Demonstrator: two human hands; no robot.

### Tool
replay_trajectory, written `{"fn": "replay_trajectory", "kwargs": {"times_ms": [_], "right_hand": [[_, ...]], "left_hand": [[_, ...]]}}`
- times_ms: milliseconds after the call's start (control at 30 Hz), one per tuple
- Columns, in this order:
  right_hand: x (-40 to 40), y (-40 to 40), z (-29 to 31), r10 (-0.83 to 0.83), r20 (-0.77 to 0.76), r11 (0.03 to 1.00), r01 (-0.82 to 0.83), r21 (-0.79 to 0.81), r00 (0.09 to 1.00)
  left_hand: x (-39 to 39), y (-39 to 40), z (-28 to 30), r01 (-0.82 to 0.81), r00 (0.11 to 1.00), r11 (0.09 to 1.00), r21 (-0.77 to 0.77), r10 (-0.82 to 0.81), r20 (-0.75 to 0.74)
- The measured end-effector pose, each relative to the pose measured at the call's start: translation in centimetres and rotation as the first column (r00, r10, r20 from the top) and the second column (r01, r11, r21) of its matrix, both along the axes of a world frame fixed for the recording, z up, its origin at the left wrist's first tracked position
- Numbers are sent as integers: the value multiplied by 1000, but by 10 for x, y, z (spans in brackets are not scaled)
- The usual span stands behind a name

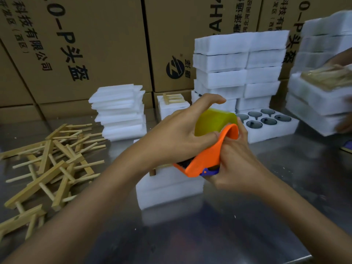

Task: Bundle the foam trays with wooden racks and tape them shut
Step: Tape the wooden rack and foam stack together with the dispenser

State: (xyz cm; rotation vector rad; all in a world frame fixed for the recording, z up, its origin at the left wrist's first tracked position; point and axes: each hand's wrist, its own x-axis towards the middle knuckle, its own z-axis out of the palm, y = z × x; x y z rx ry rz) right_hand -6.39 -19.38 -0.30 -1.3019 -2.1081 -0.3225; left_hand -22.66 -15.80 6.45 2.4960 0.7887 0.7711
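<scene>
Both hands meet above the foam bundle at mid-worktop: right hand grips the orange tape dispenser, left hand cups its yellow roll. Wooden racks crowd the left edge; foam stacks wall the back.

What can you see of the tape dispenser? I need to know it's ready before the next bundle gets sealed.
The tape dispenser is an orange plastic hand-held frame with a blue part near its handle end, carrying a yellowish roll of tape. It is held tilted above the white foam bundle on the metal table, roll end up and away. The right hand grips its handle end; the left hand rests over the roll and frame. Whether the tape end is pulled free cannot be seen.
</scene>
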Motion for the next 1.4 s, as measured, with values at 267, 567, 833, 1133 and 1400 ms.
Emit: {"fn": "replay_trajectory", "kwargs": {"times_ms": [267, 567, 833, 1133, 1400], "right_hand": [[9, 5, -3, -106, -29, 994, 106, 1, 994], [-19, 18, -3, -82, -64, 996, 84, 29, 995], [-37, 22, -14, -43, -198, 990, 69, 126, 979], [-41, 17, -15, -118, -194, 981, 145, 129, 974], [-40, 15, -14, -98, -232, 985, 127, 113, 968]], "left_hand": [[-18, 1, 2, -101, 960, 993, -55, 112, 258], [-31, -9, -9, -403, 842, 903, 148, 303, 447], [-38, -5, -11, -369, 867, 927, -64, 369, 336], [-34, -5, -16, -388, 830, 920, -52, 373, 415], [-31, -1, -17, -371, 833, 928, -30, 347, 432]]}}
